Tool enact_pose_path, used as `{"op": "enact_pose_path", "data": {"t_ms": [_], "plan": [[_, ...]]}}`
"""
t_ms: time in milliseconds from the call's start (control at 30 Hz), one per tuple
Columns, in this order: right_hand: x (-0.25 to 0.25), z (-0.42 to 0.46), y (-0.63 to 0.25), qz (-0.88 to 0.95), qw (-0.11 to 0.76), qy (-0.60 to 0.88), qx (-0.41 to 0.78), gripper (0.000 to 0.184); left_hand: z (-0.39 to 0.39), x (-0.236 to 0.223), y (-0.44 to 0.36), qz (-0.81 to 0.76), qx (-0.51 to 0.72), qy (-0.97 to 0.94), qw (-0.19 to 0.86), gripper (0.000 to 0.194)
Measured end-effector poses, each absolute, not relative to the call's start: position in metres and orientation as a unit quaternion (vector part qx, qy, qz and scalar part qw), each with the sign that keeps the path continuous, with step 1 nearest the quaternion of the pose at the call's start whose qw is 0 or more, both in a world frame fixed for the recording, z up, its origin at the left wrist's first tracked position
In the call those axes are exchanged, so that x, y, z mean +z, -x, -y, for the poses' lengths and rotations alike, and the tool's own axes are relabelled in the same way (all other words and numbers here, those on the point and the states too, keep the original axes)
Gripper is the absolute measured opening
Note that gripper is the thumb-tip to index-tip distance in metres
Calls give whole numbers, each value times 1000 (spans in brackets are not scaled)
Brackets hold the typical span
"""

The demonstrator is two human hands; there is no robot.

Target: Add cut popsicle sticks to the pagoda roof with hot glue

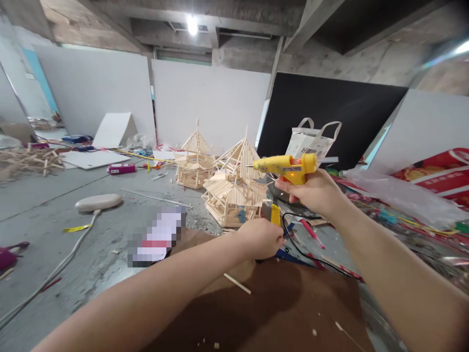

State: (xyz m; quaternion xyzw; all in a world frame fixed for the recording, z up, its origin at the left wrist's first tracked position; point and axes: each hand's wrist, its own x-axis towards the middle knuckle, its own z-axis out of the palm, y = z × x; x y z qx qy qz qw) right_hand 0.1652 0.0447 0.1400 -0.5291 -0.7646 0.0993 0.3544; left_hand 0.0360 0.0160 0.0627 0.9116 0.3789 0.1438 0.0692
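My right hand [315,193] is wrapped round the grip of a yellow hot glue gun [284,165], raised with its nozzle to the left. A clear glue stick [330,160] juts from its back end. Lower down, my left hand [262,238] is closed, its fingertips turned away from view. A yellow and dark object [275,215] shows just above that hand; whether it is held I cannot tell. Behind both hands stands a pavilion model [236,195] of thin wooden sticks, with a pointed roof section [247,156] at its top or behind it.
Another stick pavilion [196,164] stands farther back. A phone [159,237] lies left of a brown board [234,313] with a loose stick [237,283]. A white power strip [98,202], a red pen [312,233], a black cable [298,249] and a paper bag [309,142] are around.
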Motion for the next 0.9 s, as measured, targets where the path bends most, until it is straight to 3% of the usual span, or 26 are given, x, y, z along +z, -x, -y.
{"op": "enact_pose_path", "data": {"t_ms": [133, 467, 700, 900], "plan": [[112, -35, -182, 742, 383, 517, 186, 17, 9, 55, -13, -364, 55, -929, 47, 30], [56, -43, -234, 716, 314, 549, 295, 25, -9, 34, 33, -488, 27, -869, 74, 26], [52, -42, -232, 701, 312, 543, 340, 26, 5, 56, 31, -387, -87, -907, 143, 19], [51, -40, -225, 684, 320, 534, 379, 28, 19, 46, 31, -386, -91, -909, 128, 18]]}}
